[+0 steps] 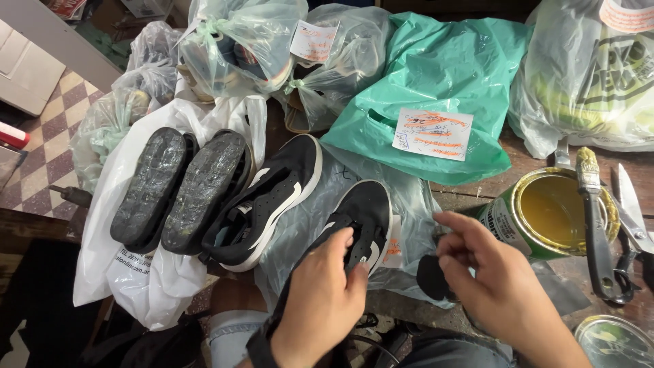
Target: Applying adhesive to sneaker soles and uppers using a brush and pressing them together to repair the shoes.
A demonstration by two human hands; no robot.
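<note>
A wooden workbench [531, 153] is holding everything, and it is crowded with bags. The biggest thing on it is a green plastic bag [443, 75] with a paper tag [433, 133] that has orange scribbles on it. To the right of it a clear plastic bag [586, 75] is lying with something yellow-green inside. More clear bags [238, 41] with shoes in them are sitting along the back. On the left a white plastic bag [136, 272] is hanging over the edge of the bench.

Two black shoes [180, 191] are lying on that white bag, upside down, with their soles showing. Just beside them a black sneaker [266, 204] with a white stripe and a white sole is lying on its side.

The person is sitting at the bench. The left hand [323, 300] is wrapped around a second black sneaker [361, 218], gripping it near the opening. This sneaker is sitting on a clear bag right in front of the person, between the first sneaker and the can.

The right hand [497, 279] is a little way off to the right, not touching the left hand. Its fingers are pinching a small dark piece [432, 276], round and flat.

On the right an open tin can [545, 211] is standing with yellow glue inside. A brush [593, 211] with a black handle is resting across its rim. Scissors [630, 211] are lying just beside the brush. A round lid [613, 341] is lying in the near right corner.
</note>
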